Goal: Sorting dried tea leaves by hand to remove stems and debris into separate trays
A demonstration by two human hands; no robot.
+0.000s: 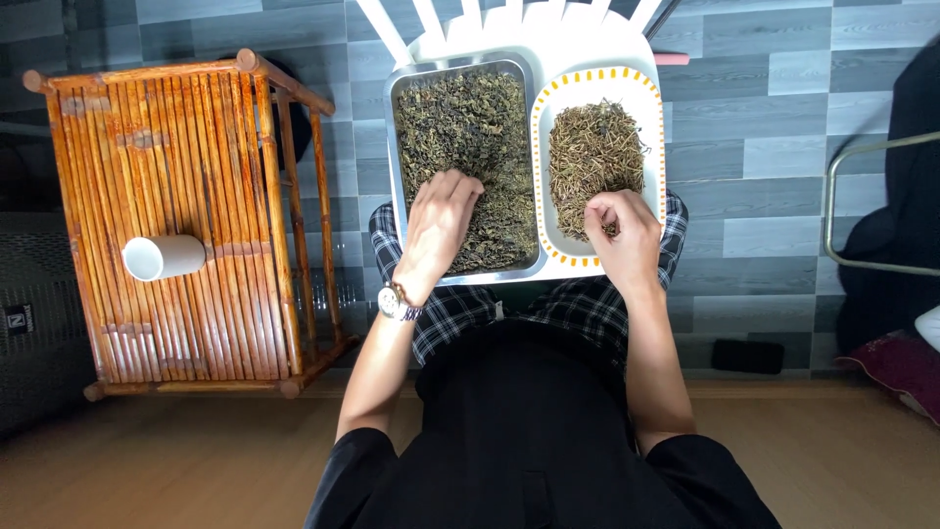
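Note:
A metal tray (pixel 394 127) full of dark dried leaves sits on a white plastic chair (pixel 548 34) in front of me. Beside it on the right is a white dish with a yellow-dotted rim (pixel 544 108) holding thin brownish stems. My left hand (pixel 438 223), with a wristwatch, rests fingers-down in the dark leaves of the metal tray. My right hand (pixel 621 235) hovers over the near end of the white dish, its fingers pinched together on a few stems.
A bamboo stool (pixel 176 216) stands to the left with a white cup (pixel 162 258) lying on its side on top. A metal chair frame (pixel 862 196) and dark cloth are at the right. The floor is grey tile, then wood nearer me.

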